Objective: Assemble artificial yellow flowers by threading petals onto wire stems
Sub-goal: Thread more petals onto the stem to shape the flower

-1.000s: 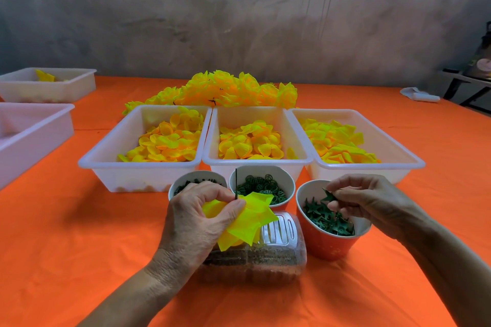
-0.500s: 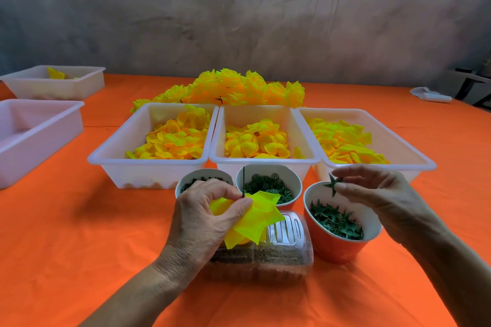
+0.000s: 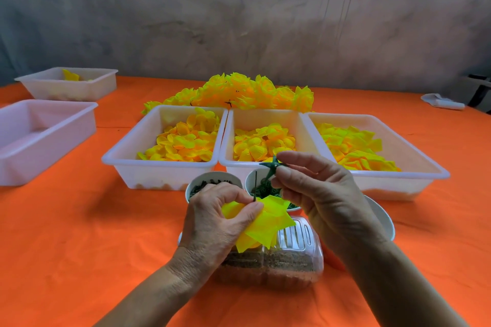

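Note:
My left hand [image 3: 215,218] pinches a yellow flower [image 3: 265,223] of layered petals, with a thin dark wire stem [image 3: 255,184] sticking straight up from it. My right hand [image 3: 316,194] pinches a small green star-shaped calyx [image 3: 272,166] between thumb and fingers, just above and right of the wire's tip. Three white trays of loose yellow petals stand behind: left [image 3: 127,159], middle [image 3: 228,162], right [image 3: 425,167]. A pile of finished yellow flowers [image 3: 239,93] lies beyond them.
Two small cups of green parts [image 3: 196,186] [image 3: 251,180] sit before the trays; an orange cup [image 3: 385,223] is mostly hidden by my right arm. A clear plastic box [image 3: 292,265] lies under my hands. Two more white trays [image 3: 53,119] [image 3: 101,85] stand at left on the orange table.
My right hand lifted a green calyx out of the orange cup and carried it left to just above the wire tip. My left hand kept holding the flower.

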A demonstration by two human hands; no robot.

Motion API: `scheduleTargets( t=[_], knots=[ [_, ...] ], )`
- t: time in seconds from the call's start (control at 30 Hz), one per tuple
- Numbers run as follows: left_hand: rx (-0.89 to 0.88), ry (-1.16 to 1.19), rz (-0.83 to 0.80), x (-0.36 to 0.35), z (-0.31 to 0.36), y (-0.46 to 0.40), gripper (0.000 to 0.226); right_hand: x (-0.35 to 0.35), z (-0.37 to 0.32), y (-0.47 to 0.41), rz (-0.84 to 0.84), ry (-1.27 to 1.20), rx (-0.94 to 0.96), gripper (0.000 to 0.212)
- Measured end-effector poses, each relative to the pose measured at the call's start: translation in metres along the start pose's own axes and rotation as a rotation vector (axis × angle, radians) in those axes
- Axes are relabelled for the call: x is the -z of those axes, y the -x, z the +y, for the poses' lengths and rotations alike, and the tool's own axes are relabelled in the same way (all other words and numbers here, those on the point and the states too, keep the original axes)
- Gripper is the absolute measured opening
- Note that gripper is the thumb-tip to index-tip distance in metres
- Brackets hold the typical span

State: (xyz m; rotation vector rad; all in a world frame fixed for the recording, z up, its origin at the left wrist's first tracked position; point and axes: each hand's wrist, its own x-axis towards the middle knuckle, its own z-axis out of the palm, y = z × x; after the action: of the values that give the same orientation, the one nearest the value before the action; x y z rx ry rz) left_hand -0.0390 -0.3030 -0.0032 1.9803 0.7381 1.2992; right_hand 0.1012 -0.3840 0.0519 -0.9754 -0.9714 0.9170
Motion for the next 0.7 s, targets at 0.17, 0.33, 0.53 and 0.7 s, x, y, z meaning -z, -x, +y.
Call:
scheduleTargets(
  t=[0.17,0.33,0.53,0.7],
  knots=[
    [0.023,0.018,-0.007,0.000,0.006,0.000,0.021,-0.012,0.005,-0.009,0.039,-0.069,0.024,0.026],
    [0.037,0.024,-0.018,0.001,0.007,0.001,0.015,-0.016,0.011,-0.009,0.050,-0.076,-0.031,0.026],
    [0.021,0.023,-0.017,0.001,0.006,0.000,0.015,-0.017,0.013,-0.008,0.066,-0.060,-0.093,0.027],
    [0.011,0.022,-0.015,0.001,0.006,0.000,0.015,-0.015,0.013,-0.009,0.040,-0.046,-0.108,0.024]
  ],
)
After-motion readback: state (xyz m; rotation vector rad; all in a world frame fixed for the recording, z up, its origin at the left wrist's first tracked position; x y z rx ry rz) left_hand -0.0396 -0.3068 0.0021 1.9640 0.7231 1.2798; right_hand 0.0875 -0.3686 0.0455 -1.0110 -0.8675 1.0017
